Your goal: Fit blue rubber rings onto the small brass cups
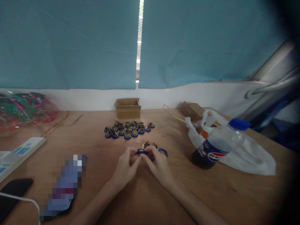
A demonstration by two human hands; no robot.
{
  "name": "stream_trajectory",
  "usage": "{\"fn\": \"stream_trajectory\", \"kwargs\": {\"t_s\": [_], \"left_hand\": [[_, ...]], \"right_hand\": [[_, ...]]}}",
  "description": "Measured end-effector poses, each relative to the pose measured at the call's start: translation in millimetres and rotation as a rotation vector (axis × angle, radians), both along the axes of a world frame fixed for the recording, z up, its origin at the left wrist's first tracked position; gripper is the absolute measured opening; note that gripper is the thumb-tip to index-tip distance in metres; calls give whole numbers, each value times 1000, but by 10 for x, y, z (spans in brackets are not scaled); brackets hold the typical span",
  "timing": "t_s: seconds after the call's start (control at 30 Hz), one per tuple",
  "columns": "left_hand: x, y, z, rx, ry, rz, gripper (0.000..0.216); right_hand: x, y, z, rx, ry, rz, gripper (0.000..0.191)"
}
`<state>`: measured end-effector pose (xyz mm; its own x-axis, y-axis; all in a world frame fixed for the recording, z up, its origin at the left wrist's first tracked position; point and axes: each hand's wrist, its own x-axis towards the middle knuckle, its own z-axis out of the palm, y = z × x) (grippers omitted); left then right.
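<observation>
A small round blue-rimmed, gold-coloured piece (142, 152) is pinched between the fingertips of both hands above the near middle of the table. My left hand (126, 167) closes on its left side. From the right, my right hand (157, 164) grips the same piece, its fingers covering part of it. Just beyond the right fingers are loose gold-coloured parts (146, 145) and a blue ring (163, 152), partly hidden by that hand. Farther back, several similar blue-and-gold round pieces (127, 135) lie grouped on the wooden table (93, 134).
An open cardboard box (128, 112) stands behind the group. To the right are a cola bottle (217, 147), a white plastic bag (253, 159) and a brown carton (192, 110). On the left lie a power strip (25, 153), a black flat object (14, 195) and a pixelated item (65, 184).
</observation>
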<state>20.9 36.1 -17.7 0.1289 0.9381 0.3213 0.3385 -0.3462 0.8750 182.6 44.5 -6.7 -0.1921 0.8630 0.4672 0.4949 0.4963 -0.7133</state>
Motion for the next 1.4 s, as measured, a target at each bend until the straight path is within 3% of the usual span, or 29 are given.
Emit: {"fn": "stream_trajectory", "kwargs": {"t_s": [0.23, 0.5, 0.93, 1.13, 1.23, 1.4], "left_hand": [[8, -6, 60, -62, -78, -51, 10], [-6, 17, 23, -53, -50, 83, 13], [29, -25, 70, -14, -31, 93, 10], [24, -2, 45, -32, -72, 77, 8], [27, 12, 20, -40, -114, 71, 9], [22, 8, 26, -40, -92, 54, 8]], "right_hand": [[-12, -16, 15, -4, 4, -17, 7], [-6, -16, -18, -18, 34, -4, 19], [-25, -21, -43, -103, 48, 0, 3], [-37, -26, -41, -118, 57, 21, 10], [-54, -19, -19, -189, 147, 34, 16], [-81, 24, 1, -482, 439, 93, 30]]}}
